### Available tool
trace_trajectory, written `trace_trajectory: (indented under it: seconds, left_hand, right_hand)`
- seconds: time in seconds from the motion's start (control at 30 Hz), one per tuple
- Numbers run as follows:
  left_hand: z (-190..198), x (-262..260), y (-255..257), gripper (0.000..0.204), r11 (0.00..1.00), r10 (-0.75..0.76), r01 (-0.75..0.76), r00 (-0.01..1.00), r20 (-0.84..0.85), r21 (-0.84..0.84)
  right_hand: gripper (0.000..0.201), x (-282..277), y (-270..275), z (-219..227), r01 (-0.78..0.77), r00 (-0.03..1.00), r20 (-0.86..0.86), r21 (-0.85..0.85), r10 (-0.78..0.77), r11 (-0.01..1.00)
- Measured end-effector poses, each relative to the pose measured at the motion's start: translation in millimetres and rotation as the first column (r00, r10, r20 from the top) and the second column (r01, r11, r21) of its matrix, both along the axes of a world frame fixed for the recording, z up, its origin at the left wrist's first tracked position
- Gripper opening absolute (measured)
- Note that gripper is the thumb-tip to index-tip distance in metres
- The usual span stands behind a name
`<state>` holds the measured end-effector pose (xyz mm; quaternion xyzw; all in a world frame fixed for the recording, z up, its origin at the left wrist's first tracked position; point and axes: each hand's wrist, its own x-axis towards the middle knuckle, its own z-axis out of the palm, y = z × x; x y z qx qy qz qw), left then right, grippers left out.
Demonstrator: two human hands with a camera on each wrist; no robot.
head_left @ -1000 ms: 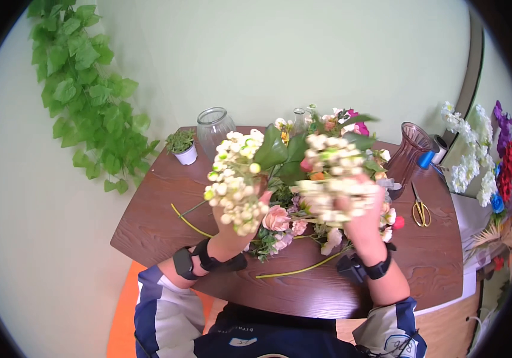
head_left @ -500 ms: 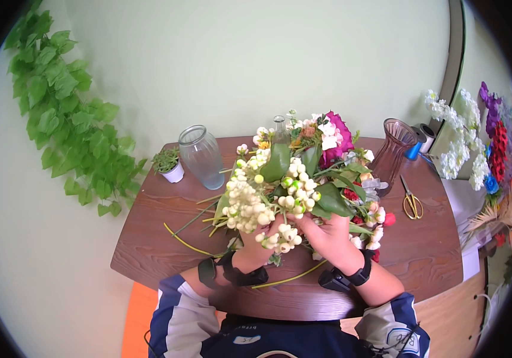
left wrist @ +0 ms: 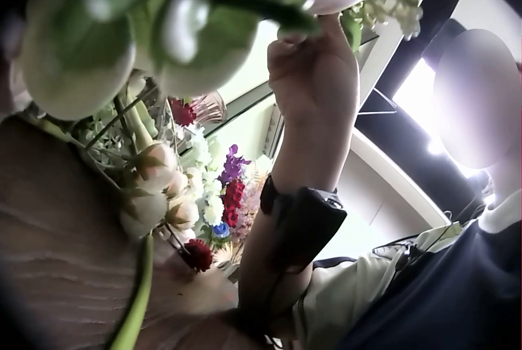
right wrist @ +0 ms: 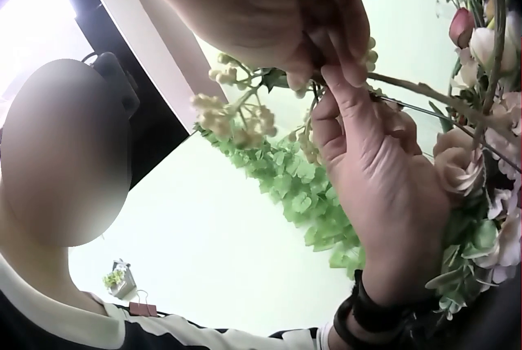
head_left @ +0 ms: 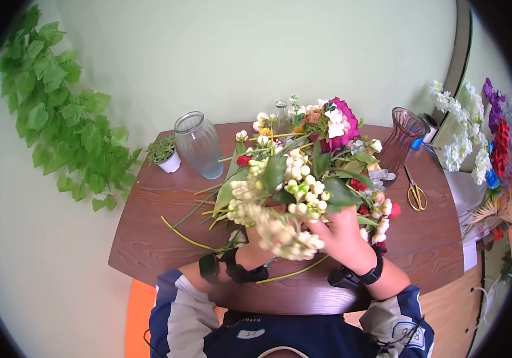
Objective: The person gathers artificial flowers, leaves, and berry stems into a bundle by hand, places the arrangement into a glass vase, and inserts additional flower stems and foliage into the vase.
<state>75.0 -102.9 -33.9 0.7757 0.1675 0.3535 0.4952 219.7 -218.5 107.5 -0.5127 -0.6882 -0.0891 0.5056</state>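
Branches of cream-white berries with broad green leaves are held up over the front middle of the table. My left hand grips their stem from the left, thumb and fingers closed round it in the right wrist view. My right hand pinches the same branch close by, fingertips meeting the left ones. One lower berry cluster is blurred and covers part of both hands. Behind lies a heap of artificial flowers, with a large magenta bloom and a red flower.
A clear ribbed vase and a potted succulent stand at the back left. A small glass bottle stands behind the flowers. At the right are a pinkish glass vase and gold-handled scissors. Loose green stems lie on the table.
My hands, a second ago apart with a berry bunch at each, have come together over the middle. In the last half second the lower berry cluster has swung down in front of them.
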Motion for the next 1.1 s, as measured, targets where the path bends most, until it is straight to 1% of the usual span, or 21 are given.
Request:
trace_trajectory:
  seconds: [0.03,0.07,0.17,0.2,0.3,0.37,0.4,0.5,0.53,0.6,0.63,0.7,0.73,0.77,0.83,0.87,0.9,0.97,1.0,1.03,1.1]
  left_hand:
    - [-3.1,-2.5,1.0,0.036,0.999,-0.003,0.005,0.998,0.055,-0.041]
    - [45.0,6.8,-29.8,0.035,0.905,0.098,0.056,0.937,0.336,-0.422]
    - [31.5,15.6,-23.6,0.018,0.956,0.197,-0.089,0.901,0.387,-0.280]
    - [32.7,19.5,-19.2,0.014,0.971,0.141,-0.006,0.819,0.556,-0.238]
    - [38.3,15.7,-12.3,0.018,0.983,0.163,-0.186,0.814,0.558,-0.015]
    - [33.6,7.5,-10.6,0.021,0.974,0.118,-0.194,0.875,0.469,0.116]
    - [30.7,3.1,-9.4,0.022,0.965,0.100,-0.191,0.902,0.419,0.181]
    - [22.0,-7.2,-4.3,0.026,0.915,0.058,-0.153,0.965,0.254,0.373]
    - [19.3,-9.0,-1.9,0.027,0.892,0.045,-0.128,0.980,0.196,0.434]
    - [14.3,-10.2,1.3,0.029,0.836,0.028,-0.068,0.996,0.080,0.545]
    - [11.7,-10.3,1.9,0.031,0.805,0.025,-0.033,0.999,0.021,0.592]
    - [11.7,-9.7,-0.8,0.033,0.740,0.028,0.046,0.995,-0.099,0.671]
    - [11.9,-5.0,-4.9,0.033,0.744,0.027,0.049,0.994,-0.103,0.666]
    - [24.3,6.6,-13.5,0.030,0.831,0.138,-0.102,0.990,-0.024,0.547]
    - [44.2,25.1,-23.1,0.025,0.886,0.383,-0.390,0.920,0.080,0.251]
    - [28.8,23.4,-10.1,0.024,0.982,0.167,-0.179,0.969,0.182,0.055]
    - [14.2,20.5,5.7,0.024,0.982,0.167,-0.180,0.969,0.181,0.056]
    - [4.4,14.0,27.9,0.024,0.927,0.029,-0.123,0.965,0.262,0.353]
    - [5.6,11.3,28.9,0.024,0.927,0.026,-0.121,0.965,0.261,0.355]
    - [6.5,8.1,29.1,0.024,0.936,0.013,-0.070,0.986,0.164,0.344]
    - [14.1,1.4,26.1,0.026,0.952,-0.020,0.029,0.999,-0.032,0.305]
  right_hand:
    - [0.012,-0.7,-3.5,-0.5,0.026,0.999,0.039,-0.006,-0.025,1.000]
    - [0.012,-1.4,-7.7,-0.6,0.053,0.995,0.080,-0.012,-0.051,0.999]
    - [0.016,-5.9,-14.6,0.8,0.082,0.986,0.137,0.067,-0.091,0.994]
    - [0.017,-6.8,-14.5,2.3,0.068,0.983,0.161,0.119,-0.086,0.991]
    - [0.022,-11.0,-21.0,-13.3,0.024,0.991,0.132,0.029,-0.027,0.999]
    - [0.028,-6.1,-17.9,-22.7,-0.093,0.988,0.106,-0.150,0.110,0.984]
    - [0.028,-11.3,-17.7,-15.6,0.009,0.964,0.265,-0.161,0.034,0.987]
    - [0.020,-15.1,2.0,-28.6,-0.040,0.997,0.074,0.069,0.035,0.997]
    - [0.020,-13.7,0.7,-26.9,-0.075,0.995,0.052,-0.098,0.080,0.992]
    - [0.024,-3.8,1.7,-31.8,-0.057,0.981,0.177,-0.153,0.084,0.987]
    - [0.027,-4.6,1.6,-31.6,-0.112,0.994,-0.021,-0.108,0.111,0.988]
    - [0.027,-2.5,0.0,-31.5,-0.151,0.988,0.005,-0.101,0.152,0.983]
    - [0.026,-2.0,-0.8,-32.3,-0.190,0.981,0.031,-0.089,0.193,0.978]
    - [0.020,-10.7,10.7,-41.5,-0.221,0.975,0.055,0.154,0.215,0.963]
    - [0.017,-20.4,4.4,-30.8,-0.219,0.962,0.193,0.114,0.195,0.969]
    - [0.017,-24.1,1.8,-29.7,-0.212,0.953,0.235,0.074,0.190,0.974]
    - [0.020,-26.4,6.8,-37.8,-0.301,0.951,0.085,0.028,0.297,0.953]
    - [0.021,-25.9,8.4,-44.7,-0.344,0.933,-0.091,0.071,0.349,0.936]
    - [0.021,-25.1,6.3,-42.1,-0.316,0.939,-0.121,0.062,0.322,0.947]
    - [0.019,-20.7,5.0,-30.6,-0.262,0.965,0.021,0.071,0.262,0.962]
    - [0.023,-16.3,3.4,-35.0,-0.225,0.974,-0.011,0.066,0.226,0.972]
